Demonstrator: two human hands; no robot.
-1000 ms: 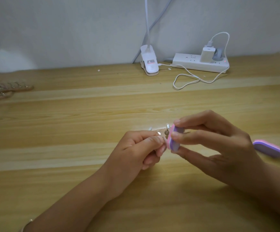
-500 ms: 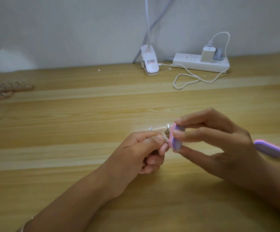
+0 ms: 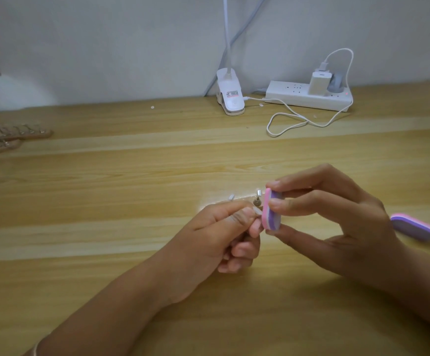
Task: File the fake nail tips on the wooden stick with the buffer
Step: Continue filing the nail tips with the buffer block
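My left hand (image 3: 216, 235) grips a wooden stick (image 3: 237, 200) carrying clear fake nail tips; most of the stick is hidden behind my fingers, and a few pale tips (image 3: 258, 194) poke out above them. My right hand (image 3: 337, 219) pinches a small pink-and-purple buffer (image 3: 271, 213) upright between thumb and fingertips. The buffer's pink face presses against a nail tip at my left fingertips, above the middle of the wooden table (image 3: 106, 201).
A second pink-and-purple buffer (image 3: 412, 226) lies on the table at the right. Two more wooden sticks with nail tips (image 3: 11, 137) lie at the far left. At the back stand a white clip lamp (image 3: 230, 96), a power strip (image 3: 308, 96) and a looped white cable (image 3: 293, 122).
The buffer has slid slightly along the nail tip between the frames, and my left fingers shifted a little on the stick. Both hands stay in the same spot.
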